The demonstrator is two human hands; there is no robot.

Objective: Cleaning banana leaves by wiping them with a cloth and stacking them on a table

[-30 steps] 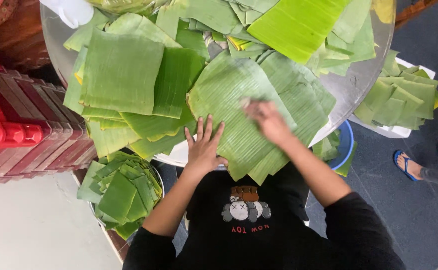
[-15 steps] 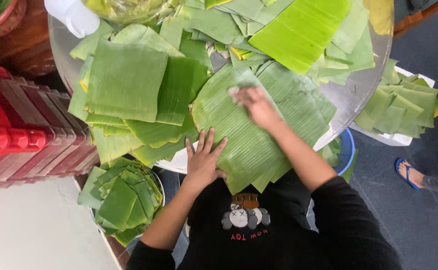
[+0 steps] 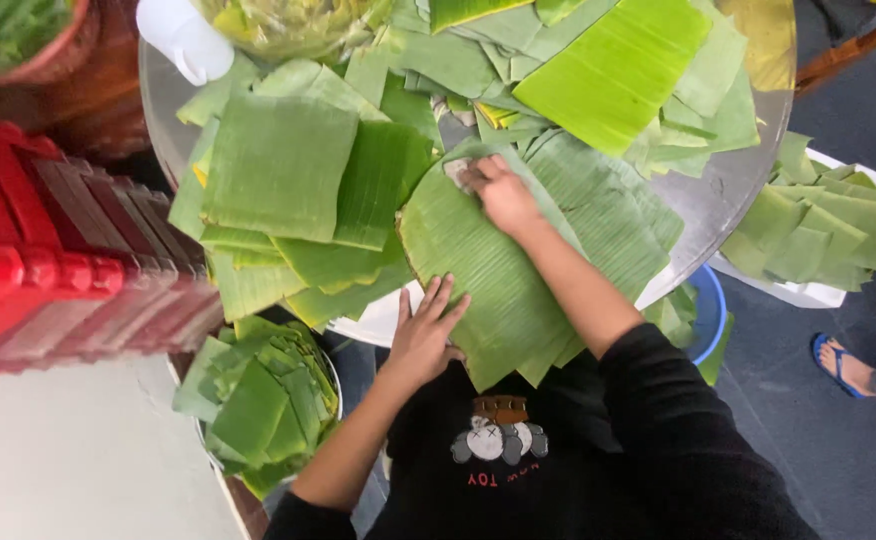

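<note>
A large banana leaf (image 3: 518, 270) lies spread at the near edge of a round metal table (image 3: 723, 200). My left hand (image 3: 428, 335) rests flat on the leaf's near edge with its fingers spread, pinning it down. My right hand (image 3: 503, 192) reaches to the leaf's far end and presses a small pale cloth (image 3: 455, 172) against it. A stack of square-cut leaf pieces (image 3: 283, 165) sits just left of the big leaf.
More leaf pieces, one of them bright green (image 3: 613, 70), cover the far side of the table. A metal bowl of cut leaves (image 3: 258, 405) stands low left beside stacked red stools (image 3: 48, 270). At right are a white tray of leaves (image 3: 813, 225), a blue basin (image 3: 708, 320) and another person's sandalled foot (image 3: 843, 365).
My right hand has slid with the cloth from the middle of the big leaf out to its far end. My left hand has stayed flat on the near edge.
</note>
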